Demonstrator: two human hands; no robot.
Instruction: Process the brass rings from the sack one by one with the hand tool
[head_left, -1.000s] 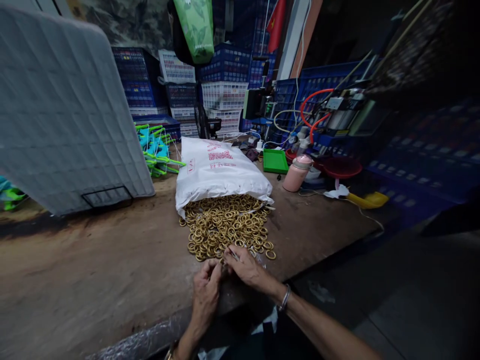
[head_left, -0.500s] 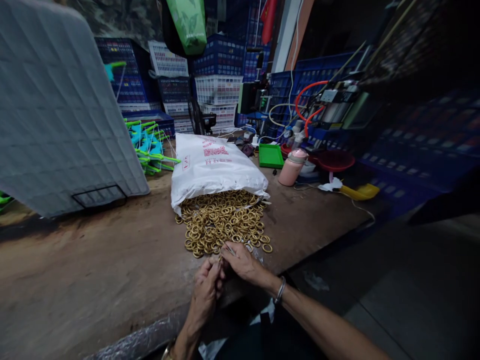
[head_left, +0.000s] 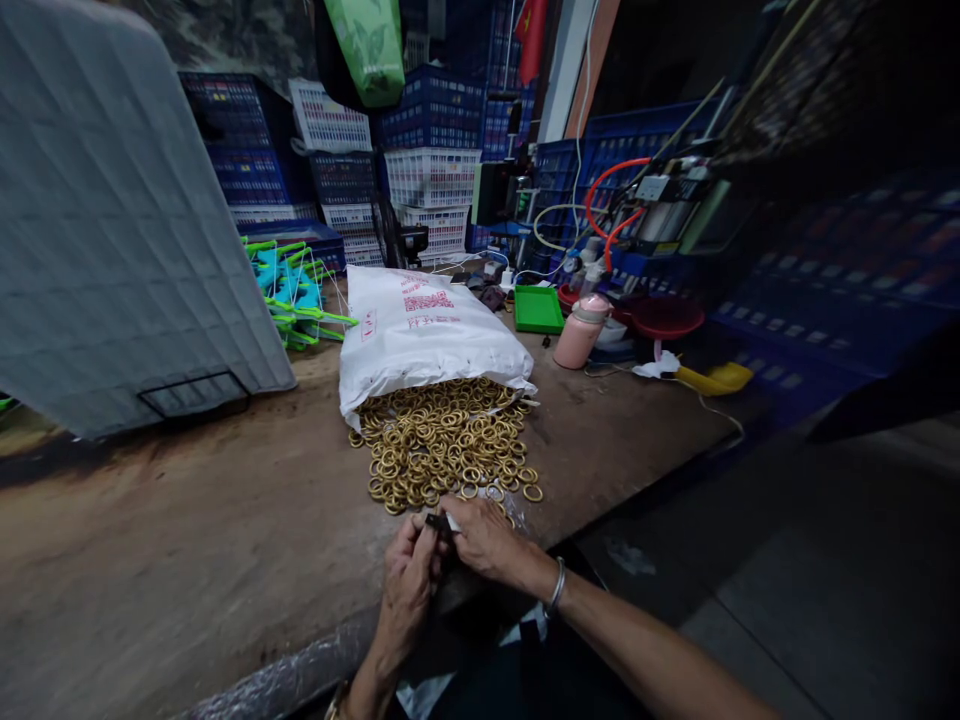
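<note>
My left hand (head_left: 407, 575) is closed in a pinch at the front of the table, touching a small dark piece (head_left: 437, 522) whose kind I cannot make out. Close against it, my right hand (head_left: 487, 540) is closed too, with a small pale, flat edge (head_left: 453, 522) showing by its fingertips. The rest of what it holds is hidden. Just beyond both hands lies a heap of brass-coloured rings (head_left: 442, 450), spilling from the mouth of a white sack (head_left: 435, 335) with red print.
At the left a large grey padded panel (head_left: 135, 220) stands upright beside green and blue plastic pieces (head_left: 292, 290). A green tray (head_left: 538, 310), a pink bottle (head_left: 582, 333) and a red dish (head_left: 667, 317) stand back right. Stacked crates (head_left: 431, 180) line the rear.
A dark piece now shows between my fingertips where a ring-like bit was before. The thin metallic item at my right fingers has turned and shows a pale face. Both hands stay close together.
</note>
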